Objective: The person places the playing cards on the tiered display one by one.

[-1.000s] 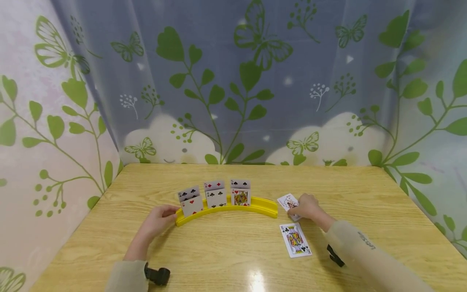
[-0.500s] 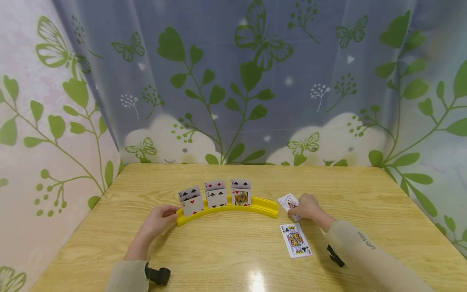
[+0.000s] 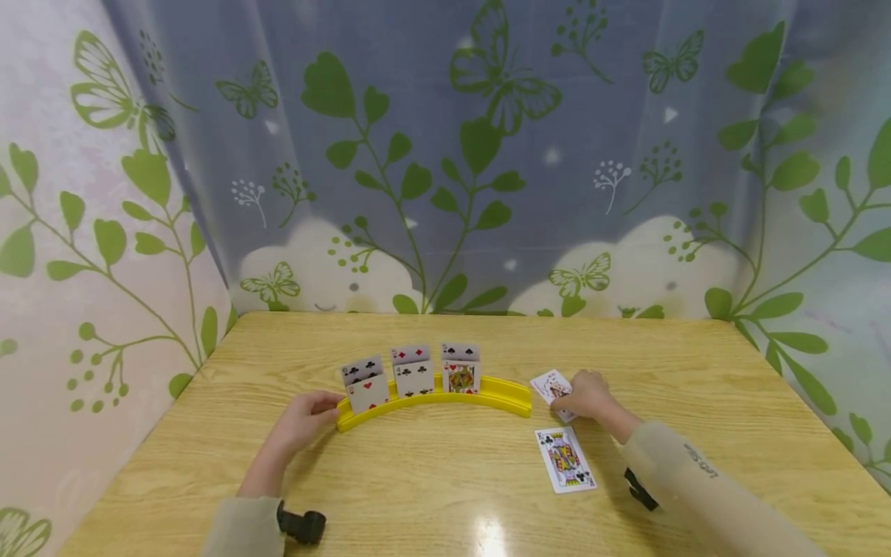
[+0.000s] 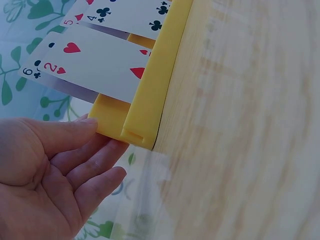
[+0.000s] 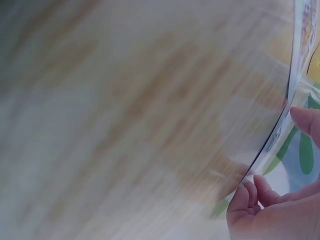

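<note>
A curved yellow card holder [image 3: 418,401] stands on the table with three pairs of playing cards upright in it. My left hand [image 3: 303,422] pinches its left end, the thumb on the near face and fingers behind. Closest to that hand are a two of hearts [image 4: 100,65] and a six of clubs [image 4: 31,71] behind it. A four of clubs [image 3: 414,379] and a red face card [image 3: 461,377] stand farther right. Past the holder's right end, my right hand [image 3: 588,396] grips a playing card with a colourful figure [image 3: 550,381], which lies close on the table and is partly covered by the fingers.
A king of clubs [image 3: 565,459] lies face up on the table in front of the right hand. The wooden table [image 3: 418,495] ends at a patterned curtain [image 3: 431,193] at the back. Black straps [image 3: 301,524] circle the wrists.
</note>
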`<action>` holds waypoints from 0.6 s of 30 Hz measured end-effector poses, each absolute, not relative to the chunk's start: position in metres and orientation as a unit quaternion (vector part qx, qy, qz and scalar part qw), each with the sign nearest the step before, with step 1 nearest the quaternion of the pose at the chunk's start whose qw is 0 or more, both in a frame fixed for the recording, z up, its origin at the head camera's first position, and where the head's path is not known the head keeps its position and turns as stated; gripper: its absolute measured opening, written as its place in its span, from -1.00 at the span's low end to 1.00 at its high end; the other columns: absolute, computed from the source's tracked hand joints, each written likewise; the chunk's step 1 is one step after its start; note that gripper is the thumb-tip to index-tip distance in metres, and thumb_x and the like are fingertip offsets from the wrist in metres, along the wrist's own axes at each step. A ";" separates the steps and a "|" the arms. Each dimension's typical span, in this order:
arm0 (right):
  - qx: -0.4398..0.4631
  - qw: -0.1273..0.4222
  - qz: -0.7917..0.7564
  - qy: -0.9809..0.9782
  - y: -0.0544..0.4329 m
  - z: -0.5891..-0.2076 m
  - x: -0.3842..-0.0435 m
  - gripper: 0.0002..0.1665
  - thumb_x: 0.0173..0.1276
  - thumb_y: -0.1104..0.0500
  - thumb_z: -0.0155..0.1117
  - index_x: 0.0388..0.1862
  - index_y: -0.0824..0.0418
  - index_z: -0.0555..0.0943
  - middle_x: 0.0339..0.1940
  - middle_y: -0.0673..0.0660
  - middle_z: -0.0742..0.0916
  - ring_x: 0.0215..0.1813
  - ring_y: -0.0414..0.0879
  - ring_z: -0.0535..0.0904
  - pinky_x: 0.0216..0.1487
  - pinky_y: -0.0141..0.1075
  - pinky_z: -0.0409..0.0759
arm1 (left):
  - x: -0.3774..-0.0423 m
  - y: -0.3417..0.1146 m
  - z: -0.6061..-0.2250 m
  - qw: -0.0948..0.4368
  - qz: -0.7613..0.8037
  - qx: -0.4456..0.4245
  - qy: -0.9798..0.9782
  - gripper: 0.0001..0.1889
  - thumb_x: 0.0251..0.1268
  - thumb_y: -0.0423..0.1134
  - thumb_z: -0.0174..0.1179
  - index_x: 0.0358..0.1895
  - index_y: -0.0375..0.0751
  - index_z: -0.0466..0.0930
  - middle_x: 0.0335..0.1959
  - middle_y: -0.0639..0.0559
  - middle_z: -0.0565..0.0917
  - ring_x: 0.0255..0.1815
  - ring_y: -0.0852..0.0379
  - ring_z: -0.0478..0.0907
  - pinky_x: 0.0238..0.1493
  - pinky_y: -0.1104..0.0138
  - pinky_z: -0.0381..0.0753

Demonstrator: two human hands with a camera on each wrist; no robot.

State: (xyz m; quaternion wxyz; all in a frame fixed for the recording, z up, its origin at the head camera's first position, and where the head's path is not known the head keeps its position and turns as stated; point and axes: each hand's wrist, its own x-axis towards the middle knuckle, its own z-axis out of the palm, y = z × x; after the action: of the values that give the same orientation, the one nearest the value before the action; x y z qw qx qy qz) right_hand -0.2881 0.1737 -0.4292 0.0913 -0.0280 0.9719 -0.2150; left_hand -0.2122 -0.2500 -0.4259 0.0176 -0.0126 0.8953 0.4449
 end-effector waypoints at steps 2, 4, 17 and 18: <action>-0.030 0.090 -0.213 0.972 0.174 -0.429 -0.287 -0.55 -0.04 0.03 0.35 -0.74 0.21 0.30 -0.58 0.13 0.40 -0.41 -0.03 0.26 -0.46 -0.33 0.17 | -0.212 -0.250 -0.426 0.017 0.445 -0.011 0.895 -0.76 0.20 -0.47 0.01 -0.07 -0.40 0.51 -0.13 -0.21 0.56 -0.10 -0.08 0.47 -0.07 0.07 0.42; -0.032 0.090 -0.214 0.972 0.174 -0.428 -0.287 -0.57 -0.04 0.04 0.35 -0.74 0.22 0.33 -0.57 0.13 0.41 -0.40 -0.03 0.26 -0.44 -0.33 0.17 | -0.212 -0.250 -0.426 0.018 0.444 -0.011 0.896 -0.76 0.20 -0.47 0.01 -0.07 -0.40 0.52 -0.13 -0.21 0.56 -0.09 -0.08 0.47 -0.07 0.06 0.42; -0.035 0.092 -0.222 0.970 0.173 -0.426 -0.288 -0.60 -0.04 0.08 0.37 -0.72 0.24 0.35 -0.58 0.11 0.38 -0.35 0.00 0.24 -0.38 -0.28 0.13 | -0.212 -0.250 -0.426 0.018 0.442 -0.012 0.897 -0.76 0.20 -0.47 0.02 -0.06 -0.40 0.51 -0.13 -0.21 0.56 -0.09 -0.08 0.47 -0.06 0.07 0.42; -0.037 0.091 -0.223 0.970 0.173 -0.426 -0.288 -0.59 -0.04 0.08 0.37 -0.73 0.23 0.34 -0.59 0.10 0.36 -0.35 0.00 0.23 -0.38 -0.28 0.12 | -0.212 -0.250 -0.426 0.018 0.442 -0.013 0.897 -0.76 0.20 -0.46 0.02 -0.06 -0.40 0.51 -0.13 -0.21 0.56 -0.09 -0.08 0.47 -0.06 0.07 0.42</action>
State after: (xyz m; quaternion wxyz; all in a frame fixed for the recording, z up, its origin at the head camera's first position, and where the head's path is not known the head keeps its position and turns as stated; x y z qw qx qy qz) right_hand -0.2878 0.1729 -0.4255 0.0915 -0.0367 0.9699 -0.2227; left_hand -0.2124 -0.2501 -0.4260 0.0184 -0.0129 0.8966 0.4423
